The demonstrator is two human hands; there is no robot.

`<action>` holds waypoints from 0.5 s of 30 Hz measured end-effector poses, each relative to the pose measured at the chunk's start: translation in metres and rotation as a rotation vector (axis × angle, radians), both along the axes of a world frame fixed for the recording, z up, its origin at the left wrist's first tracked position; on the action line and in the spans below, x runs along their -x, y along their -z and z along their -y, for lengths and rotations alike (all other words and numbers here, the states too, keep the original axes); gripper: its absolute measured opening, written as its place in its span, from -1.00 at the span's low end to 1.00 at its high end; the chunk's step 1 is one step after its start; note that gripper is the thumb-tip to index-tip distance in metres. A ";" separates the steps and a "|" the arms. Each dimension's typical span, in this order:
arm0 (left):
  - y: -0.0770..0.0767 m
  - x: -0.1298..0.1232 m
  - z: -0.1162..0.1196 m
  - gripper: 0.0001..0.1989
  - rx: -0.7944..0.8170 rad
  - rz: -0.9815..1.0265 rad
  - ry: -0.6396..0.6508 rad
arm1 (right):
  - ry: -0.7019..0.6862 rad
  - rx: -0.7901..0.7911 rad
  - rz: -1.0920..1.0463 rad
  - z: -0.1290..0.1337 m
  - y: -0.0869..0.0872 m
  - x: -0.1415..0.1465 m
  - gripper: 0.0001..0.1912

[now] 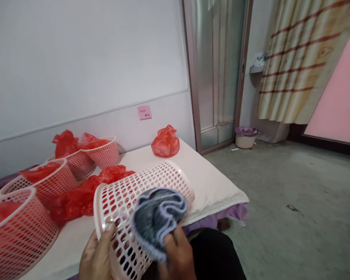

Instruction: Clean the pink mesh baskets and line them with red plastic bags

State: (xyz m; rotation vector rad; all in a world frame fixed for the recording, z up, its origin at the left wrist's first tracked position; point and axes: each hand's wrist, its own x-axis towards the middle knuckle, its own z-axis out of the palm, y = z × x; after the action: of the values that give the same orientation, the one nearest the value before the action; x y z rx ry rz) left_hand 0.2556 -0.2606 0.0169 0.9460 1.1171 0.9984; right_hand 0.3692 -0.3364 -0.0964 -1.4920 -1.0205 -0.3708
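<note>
A white plastic basket (151, 175) with a perforated wall lies on its side in front of me, partly over the bed's edge. My left hand (99, 252) grips its rim, thumb on the outside of the wall. In my right hand (177, 252) is a grey cloth (157, 212) with a pale lilac edge, bunched up and pressed against the basket's side. The fingers of that hand are closed round the cloth and slightly blurred. Just behind the basket lies a crumpled red plastic bag (84, 194).
Several similar baskets (43, 217) holding red bags stand at the left on the white bed cover (212, 186). A tied red bag (166, 142) sits near the wall. On the floor by the glass door (218, 77) is a bucket (245, 140). My knee (215, 252) is below the bed's edge.
</note>
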 end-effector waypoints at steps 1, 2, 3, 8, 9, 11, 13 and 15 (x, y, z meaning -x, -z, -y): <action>-0.002 -0.003 0.002 -0.56 0.018 0.028 -0.032 | 0.079 0.024 0.028 0.003 0.002 -0.018 -0.64; -0.003 -0.006 0.004 -0.56 0.030 0.053 -0.062 | 0.186 0.035 0.013 0.006 0.005 -0.035 -0.69; -0.005 -0.008 0.006 -0.58 0.035 0.077 -0.084 | 0.272 0.055 -0.004 0.008 0.009 -0.050 -0.76; -0.010 -0.014 0.007 -0.66 0.079 0.100 -0.136 | 0.454 0.108 -0.153 0.009 0.031 -0.074 -0.82; -0.009 -0.015 0.005 -0.66 0.082 0.106 -0.137 | 0.442 0.099 -0.167 0.008 0.032 -0.067 -0.80; -0.005 -0.015 0.000 -0.65 0.069 0.132 -0.114 | 0.338 0.059 -0.136 0.006 0.032 -0.042 -0.76; -0.001 -0.014 -0.008 -0.64 0.059 0.177 -0.048 | 0.165 0.011 -0.081 0.002 0.027 -0.007 -0.68; -0.001 -0.012 -0.014 -0.65 0.066 0.186 -0.020 | 0.085 -0.010 -0.154 -0.003 0.022 0.028 -0.62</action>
State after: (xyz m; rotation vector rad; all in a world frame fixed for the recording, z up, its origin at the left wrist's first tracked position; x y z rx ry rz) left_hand 0.2678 -0.2464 0.0181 0.7741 0.9990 1.0377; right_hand 0.3413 -0.3337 -0.1183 -1.5335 -0.8345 -0.3150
